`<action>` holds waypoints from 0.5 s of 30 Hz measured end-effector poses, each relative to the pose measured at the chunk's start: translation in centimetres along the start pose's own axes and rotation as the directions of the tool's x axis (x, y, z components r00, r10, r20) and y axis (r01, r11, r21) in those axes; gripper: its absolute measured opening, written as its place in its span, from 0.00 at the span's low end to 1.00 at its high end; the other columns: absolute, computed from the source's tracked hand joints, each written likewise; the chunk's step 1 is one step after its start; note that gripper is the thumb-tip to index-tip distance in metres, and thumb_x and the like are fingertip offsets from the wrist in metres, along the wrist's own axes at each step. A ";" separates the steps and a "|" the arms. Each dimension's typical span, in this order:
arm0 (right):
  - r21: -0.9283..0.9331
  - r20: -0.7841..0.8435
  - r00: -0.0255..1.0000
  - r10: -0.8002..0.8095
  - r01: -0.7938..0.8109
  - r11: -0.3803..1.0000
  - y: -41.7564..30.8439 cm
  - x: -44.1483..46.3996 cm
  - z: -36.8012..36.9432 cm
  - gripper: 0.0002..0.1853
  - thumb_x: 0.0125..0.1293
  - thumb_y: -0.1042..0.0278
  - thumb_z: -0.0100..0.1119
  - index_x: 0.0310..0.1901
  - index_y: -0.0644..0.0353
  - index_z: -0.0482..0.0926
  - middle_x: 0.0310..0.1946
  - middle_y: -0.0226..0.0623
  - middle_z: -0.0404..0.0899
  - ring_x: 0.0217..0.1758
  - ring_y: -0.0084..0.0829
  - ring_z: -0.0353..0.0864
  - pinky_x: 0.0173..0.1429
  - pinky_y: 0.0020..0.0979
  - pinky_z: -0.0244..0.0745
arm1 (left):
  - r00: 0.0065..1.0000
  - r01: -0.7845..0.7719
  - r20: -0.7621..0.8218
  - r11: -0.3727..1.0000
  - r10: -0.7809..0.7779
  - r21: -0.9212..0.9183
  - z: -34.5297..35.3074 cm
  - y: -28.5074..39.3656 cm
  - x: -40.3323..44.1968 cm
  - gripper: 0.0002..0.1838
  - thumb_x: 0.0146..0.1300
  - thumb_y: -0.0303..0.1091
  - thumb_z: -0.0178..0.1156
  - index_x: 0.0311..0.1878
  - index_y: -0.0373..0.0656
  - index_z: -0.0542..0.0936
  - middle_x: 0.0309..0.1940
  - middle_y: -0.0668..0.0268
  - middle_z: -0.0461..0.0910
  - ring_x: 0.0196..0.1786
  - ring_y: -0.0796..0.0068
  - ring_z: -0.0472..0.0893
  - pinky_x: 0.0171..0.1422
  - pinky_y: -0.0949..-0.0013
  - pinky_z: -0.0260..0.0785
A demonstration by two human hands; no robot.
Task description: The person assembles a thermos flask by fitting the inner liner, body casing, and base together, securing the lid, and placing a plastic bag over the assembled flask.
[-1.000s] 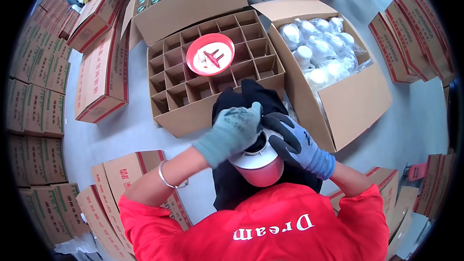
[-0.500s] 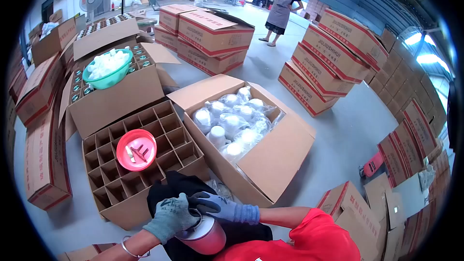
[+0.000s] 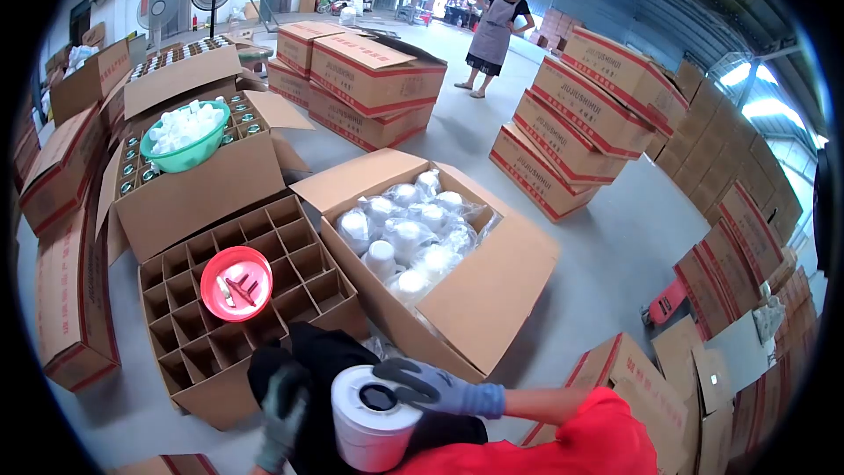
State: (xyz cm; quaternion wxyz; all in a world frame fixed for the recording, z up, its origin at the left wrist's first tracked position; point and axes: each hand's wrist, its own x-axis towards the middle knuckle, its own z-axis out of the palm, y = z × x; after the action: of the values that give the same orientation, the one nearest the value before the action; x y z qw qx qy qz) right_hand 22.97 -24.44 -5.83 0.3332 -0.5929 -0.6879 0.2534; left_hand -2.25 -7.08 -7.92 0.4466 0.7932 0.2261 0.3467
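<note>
A white cylindrical container (image 3: 374, 440) with a dark round opening in its top stands slightly tilted on my lap. My right hand (image 3: 431, 385), in a grey-blue work glove, grips its upper rim, fingertips beside the opening. My left hand (image 3: 284, 405), in a grey-green glove, is apart from the container to its left, over my dark trousers. Motion blurs its fingers, so whether it holds anything is unclear. A red bowl (image 3: 264, 257) with a few small dark-red and pale pieces rests on a divided carton (image 3: 215, 405) in front of me.
An open carton (image 3: 492, 299) of plastic-wrapped white bottles (image 3: 409, 236) is ahead. Behind the divided carton, a green basin (image 3: 185, 158) of white pieces sits on a box of jars. Stacked cartons (image 3: 563, 141) stand right, and a person in an apron (image 3: 498, 35) stands beyond.
My left hand has come off the container and moved left and down. The container is more upright, its top now showing a dark opening. My right hand stays at its rim. The view has shifted slightly.
</note>
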 end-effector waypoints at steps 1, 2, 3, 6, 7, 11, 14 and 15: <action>-0.034 0.019 0.999 0.035 -0.034 0.999 0.3 -1.2 -0.6 0.27 0.71 0.63 0.53 0.70 0.58 0.65 0.66 0.54 0.66 0.67 0.51 0.69 0.69 0.40 0.66 | 0.992 -0.125 0.016 0.971 0.124 0.204 1.3 0.2 -1.4 0.19 0.65 0.27 0.60 0.58 0.35 0.74 0.52 0.56 0.79 0.55 0.65 0.79 0.62 0.63 0.70; -0.216 -0.029 0.995 -0.100 0.092 0.972 -0.9 -2.0 -1.1 0.30 0.70 0.63 0.55 0.71 0.60 0.63 0.68 0.55 0.64 0.68 0.53 0.68 0.70 0.45 0.65 | 0.970 -0.239 0.062 0.885 0.235 0.400 3.1 1.1 -2.6 0.18 0.67 0.26 0.57 0.58 0.34 0.73 0.51 0.57 0.79 0.54 0.66 0.78 0.62 0.63 0.70; -0.286 -0.013 0.995 -0.102 0.094 0.954 -1.0 -2.6 -1.2 0.30 0.70 0.60 0.55 0.71 0.60 0.63 0.69 0.56 0.62 0.70 0.54 0.65 0.72 0.49 0.61 | 0.987 -0.152 -0.007 0.960 0.158 0.235 5.2 2.0 -3.6 0.19 0.67 0.31 0.59 0.59 0.35 0.74 0.54 0.55 0.78 0.56 0.61 0.78 0.63 0.62 0.70; -0.333 0.103 0.965 -0.242 0.263 0.905 -1.6 -2.3 -2.0 0.32 0.71 0.51 0.51 0.72 0.59 0.62 0.73 0.56 0.55 0.74 0.58 0.56 0.76 0.56 0.49 | 0.946 0.287 -0.078 0.924 -0.315 -0.251 9.1 -1.1 -6.8 0.21 0.70 0.39 0.59 0.60 0.36 0.74 0.54 0.54 0.78 0.56 0.58 0.79 0.61 0.60 0.71; -0.319 0.151 0.938 -0.312 0.345 0.882 -1.9 -2.0 -2.3 0.33 0.72 0.48 0.49 0.73 0.57 0.61 0.74 0.56 0.53 0.76 0.58 0.53 0.77 0.58 0.45 | 0.929 0.319 -0.081 0.892 -0.361 -0.319 9.3 -1.2 -6.8 0.19 0.73 0.42 0.57 0.57 0.37 0.73 0.50 0.58 0.79 0.54 0.64 0.79 0.58 0.63 0.72; -0.193 0.212 0.939 -0.271 0.312 0.930 -4.0 0.3 0.1 0.37 0.72 0.39 0.43 0.76 0.49 0.56 0.76 0.54 0.49 0.78 0.59 0.45 0.79 0.55 0.40 | 0.811 0.550 0.116 0.678 -0.573 -0.487 10.2 -5.1 -8.5 0.16 0.76 0.44 0.54 0.52 0.39 0.74 0.46 0.63 0.77 0.48 0.74 0.78 0.53 0.69 0.74; 0.005 0.170 0.963 -0.210 0.213 0.977 -1.7 -0.4 1.0 0.37 0.71 0.39 0.44 0.77 0.48 0.55 0.75 0.53 0.51 0.78 0.58 0.47 0.79 0.54 0.41 | 0.798 0.600 0.155 0.742 -0.583 -0.297 8.0 -2.6 -7.3 0.15 0.74 0.39 0.55 0.50 0.36 0.78 0.43 0.60 0.82 0.47 0.71 0.81 0.56 0.69 0.74; 0.046 0.136 0.982 -0.135 0.130 0.990 -1.3 -0.9 0.8 0.36 0.73 0.41 0.43 0.76 0.51 0.56 0.74 0.50 0.53 0.78 0.53 0.48 0.80 0.50 0.41 | 0.805 0.592 0.194 0.730 -0.561 -0.341 7.3 -2.2 -7.4 0.15 0.73 0.38 0.56 0.53 0.36 0.78 0.46 0.60 0.82 0.49 0.71 0.81 0.58 0.69 0.73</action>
State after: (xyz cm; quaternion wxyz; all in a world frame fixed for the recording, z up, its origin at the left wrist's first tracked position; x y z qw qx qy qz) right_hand 21.65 -25.50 -5.52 0.3117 -0.5206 -0.7424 0.2840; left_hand -1.75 -14.97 -15.00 0.6872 0.5927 0.3708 0.1976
